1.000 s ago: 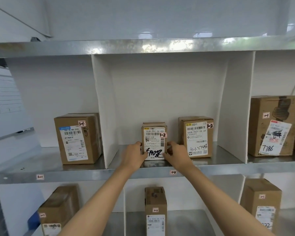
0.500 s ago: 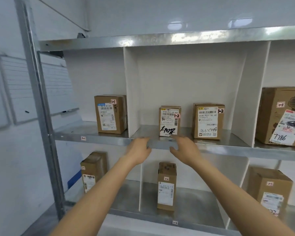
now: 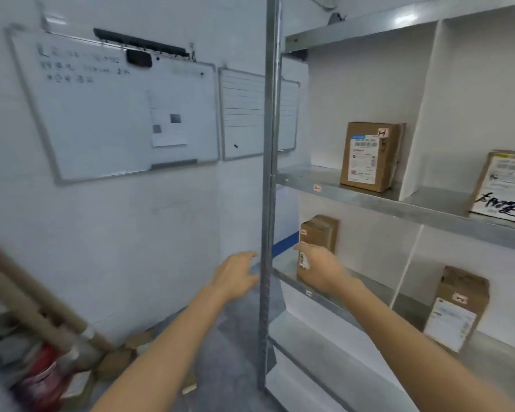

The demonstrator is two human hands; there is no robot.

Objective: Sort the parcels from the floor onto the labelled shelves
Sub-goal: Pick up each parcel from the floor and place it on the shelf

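Both my hands are empty and stretched out in front of me. My left hand (image 3: 235, 273) hovers with relaxed fingers just left of the shelf's metal upright (image 3: 268, 203). My right hand (image 3: 320, 267) is open in front of a brown parcel (image 3: 320, 233) on the lower shelf, not gripping it. On the upper shelf (image 3: 369, 194) stands a labelled brown parcel (image 3: 369, 157). The small parcel with black handwriting (image 3: 503, 185) stands in the neighbouring compartment at the right edge. Several small cardboard parcels (image 3: 116, 361) lie on the floor at lower left.
A parcel (image 3: 455, 307) stands in the lower middle compartment. Two whiteboards (image 3: 116, 108) hang on the left wall. Cardboard tubes (image 3: 33, 301) lean at the far left above red and grey clutter (image 3: 39, 373). White dividers (image 3: 422, 114) separate the shelf compartments.
My hands have let go of the handwritten parcel, left on the upper shelf, and drawn back. My view has swung left toward the wall and floor; the shelf now sits to the right.
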